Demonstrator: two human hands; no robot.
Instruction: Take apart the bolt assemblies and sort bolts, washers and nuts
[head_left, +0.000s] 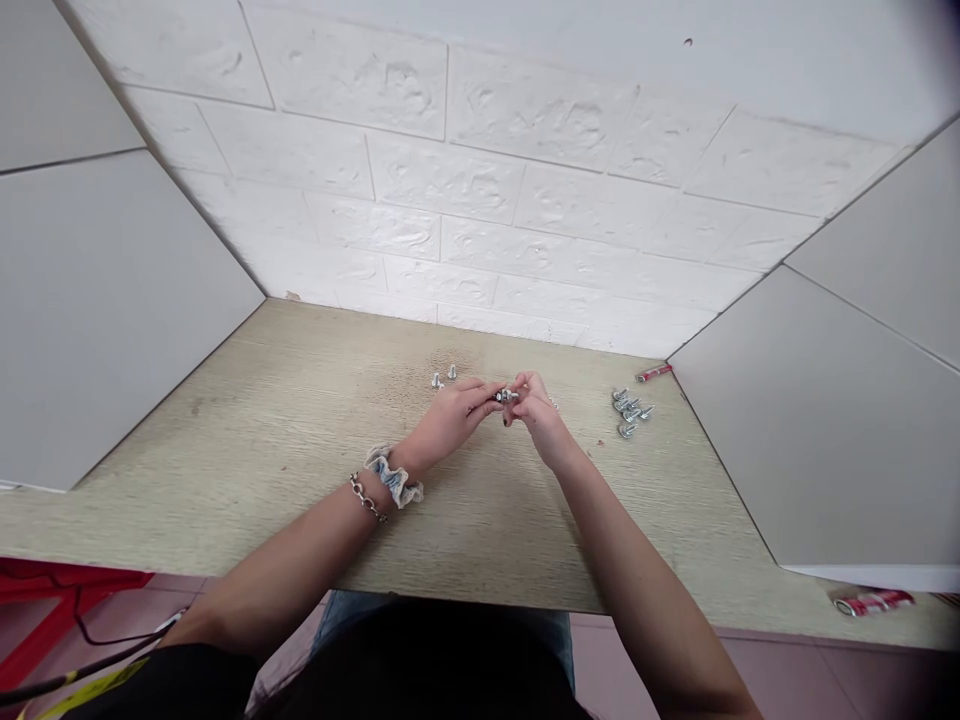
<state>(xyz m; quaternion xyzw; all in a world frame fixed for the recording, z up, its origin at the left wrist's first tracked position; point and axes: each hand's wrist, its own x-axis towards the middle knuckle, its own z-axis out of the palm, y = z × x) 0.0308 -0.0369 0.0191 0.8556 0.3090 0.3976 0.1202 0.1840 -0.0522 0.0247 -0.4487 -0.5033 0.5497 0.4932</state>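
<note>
Above the wooden tabletop, my left hand [451, 418] pinches a small silver bolt [508, 396] at one end between thumb and fingers. From the other side, the fingers of my right hand [541, 420] close around the bolt's free end. Any small part on its shank is too small to make out. Just beyond my left hand, two silver bolts [436, 380] stand on the table, with a bit of another showing behind the hand. A loose pile of several bolts [628, 408] lies to the right of my right hand.
A white brick-patterned wall [480, 240] closes off the back of the wooden table [247, 450]. Grey panels rise at the left [127, 320] and right [795, 440]. One red cylinder [654, 373] lies by the right panel, another red cylinder [874, 602] near the front right edge.
</note>
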